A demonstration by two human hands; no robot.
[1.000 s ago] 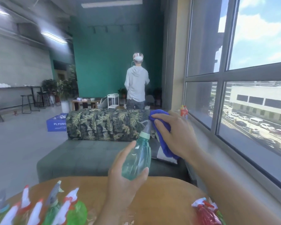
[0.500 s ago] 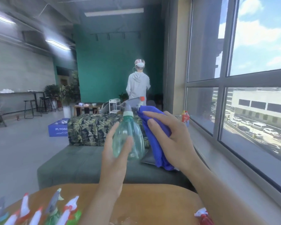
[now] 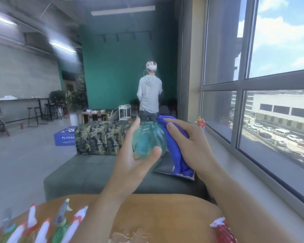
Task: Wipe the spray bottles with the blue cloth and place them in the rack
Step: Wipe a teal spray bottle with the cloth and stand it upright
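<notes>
My left hand (image 3: 130, 163) grips a clear teal spray bottle (image 3: 147, 141) in mid-air, tipped so its bottom faces me and its nozzle points away, hidden. My right hand (image 3: 191, 146) holds the blue cloth (image 3: 175, 151) bunched against the bottle's right side; the cloth hangs down below my palm. Several spray bottles (image 3: 42, 227) with white and red triggers stand at the lower left of the round wooden table (image 3: 165, 216). A red spray bottle (image 3: 221, 232) lies at the table's lower right. No rack is visible near me.
A grey sofa (image 3: 88, 174) with a leaf-print cushion stands beyond the table. A window sill (image 3: 253, 172) runs along the right, with a small red bottle (image 3: 201, 121) on it. A person stands far back by a white cart (image 3: 125, 112).
The bottle has been turned from upright to bottom-toward-me, and both hands rose slightly. The cloth slid from the nozzle area down along the bottle's side.
</notes>
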